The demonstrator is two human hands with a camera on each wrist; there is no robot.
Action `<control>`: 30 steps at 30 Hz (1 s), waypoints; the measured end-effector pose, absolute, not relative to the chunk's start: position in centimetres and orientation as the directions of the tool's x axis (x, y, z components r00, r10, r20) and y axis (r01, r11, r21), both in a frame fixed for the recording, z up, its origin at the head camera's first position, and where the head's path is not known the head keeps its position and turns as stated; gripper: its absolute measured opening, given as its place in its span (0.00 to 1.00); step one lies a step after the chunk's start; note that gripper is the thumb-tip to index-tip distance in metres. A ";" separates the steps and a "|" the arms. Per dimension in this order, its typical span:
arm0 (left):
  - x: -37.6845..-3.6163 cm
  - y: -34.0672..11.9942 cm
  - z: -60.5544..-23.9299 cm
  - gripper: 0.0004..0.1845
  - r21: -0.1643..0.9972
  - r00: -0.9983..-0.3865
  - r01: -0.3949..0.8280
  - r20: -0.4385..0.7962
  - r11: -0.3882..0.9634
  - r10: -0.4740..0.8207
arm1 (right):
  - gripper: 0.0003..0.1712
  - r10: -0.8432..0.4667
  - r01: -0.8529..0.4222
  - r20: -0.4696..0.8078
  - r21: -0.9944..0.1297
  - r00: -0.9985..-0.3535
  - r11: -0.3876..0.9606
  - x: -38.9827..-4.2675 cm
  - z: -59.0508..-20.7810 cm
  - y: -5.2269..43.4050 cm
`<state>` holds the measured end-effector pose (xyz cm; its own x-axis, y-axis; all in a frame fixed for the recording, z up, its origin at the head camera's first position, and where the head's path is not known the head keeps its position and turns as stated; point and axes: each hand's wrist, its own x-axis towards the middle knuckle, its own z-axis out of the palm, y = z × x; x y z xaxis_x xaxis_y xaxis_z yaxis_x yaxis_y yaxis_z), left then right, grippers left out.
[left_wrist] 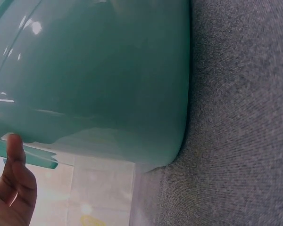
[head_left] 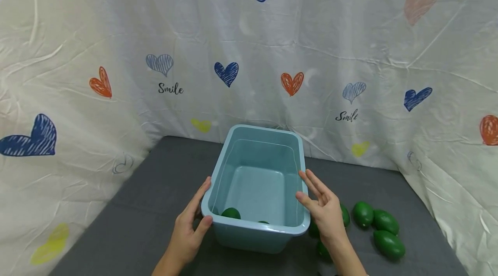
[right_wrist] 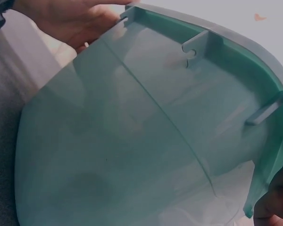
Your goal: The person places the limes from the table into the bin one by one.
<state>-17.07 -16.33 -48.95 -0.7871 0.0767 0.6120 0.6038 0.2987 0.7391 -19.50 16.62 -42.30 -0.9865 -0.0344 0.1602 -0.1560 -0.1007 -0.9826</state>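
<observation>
A light blue plastic bin [head_left: 272, 229] stands on the dark grey table [head_left: 148, 207]. My left hand [head_left: 206, 200] lies against its near left corner, fingers straight along the left wall and thumb [left_wrist: 14, 153] touching under the rim. My right hand [head_left: 301, 184] rests flat against the right wall with straight fingers; one fingertip [right_wrist: 276, 197] shows by the rim lip. Two green oval fruits [head_left: 231, 213] lie at the near end of the bin's floor. The bin wall [left_wrist: 94, 75] fills the left wrist view, and the right wrist view looks through the translucent bin [right_wrist: 132, 141].
Several more green oval fruits [head_left: 386, 221] lie on the table right of the bin, some partly hidden behind my right wrist. A white cloth with hearts [head_left: 249, 51] walls the table at the back and both sides.
</observation>
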 end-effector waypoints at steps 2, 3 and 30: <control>-17.0 -16.4 -48.9 0.43 0.740 -0.789 0.602 0.610 0.300 0.077 | 0.42 -0.041 -0.151 0.156 -0.983 -0.987 -0.101 -19.4 -42.3 16.6; -17.0 -16.4 -48.9 0.43 0.740 -0.789 0.601 0.609 0.301 0.077 | 0.42 -0.041 -0.149 0.154 -0.984 -0.987 -0.102 -19.4 -42.3 16.6; -17.1 -16.2 -49.0 0.40 0.723 -0.775 0.614 0.628 0.316 0.070 | 0.38 0.157 -0.191 0.202 -0.978 -0.967 0.082 -18.3 -42.5 23.2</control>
